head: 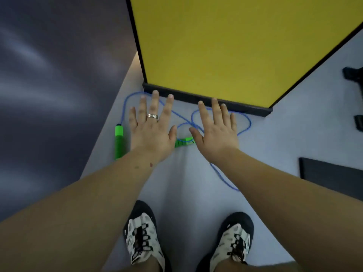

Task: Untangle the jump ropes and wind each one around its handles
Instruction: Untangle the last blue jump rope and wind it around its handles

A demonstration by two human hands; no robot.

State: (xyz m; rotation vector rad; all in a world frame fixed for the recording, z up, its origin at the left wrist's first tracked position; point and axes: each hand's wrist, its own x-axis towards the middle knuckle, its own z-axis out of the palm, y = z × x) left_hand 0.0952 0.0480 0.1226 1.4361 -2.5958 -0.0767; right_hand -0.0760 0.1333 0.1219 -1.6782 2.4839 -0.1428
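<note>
Both hands, left (152, 132) and right (215, 134), hover with fingers spread wide, holding nothing. Rope (243, 122) lies looped on the floor (196, 183) under them, likely sizing up the tangle before grabbing.

The rope (220, 118) lies looped on the floor (275, 134) before the panel (225, 46), one handle (118, 142) left of both hands, the other handle (183, 142) between them

No readable text, labels or numbers anywhere.

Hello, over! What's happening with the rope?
Left hand and right hand open, empty. Blue rope looped on floor, green handles unwound. Nothing blocking.
</note>
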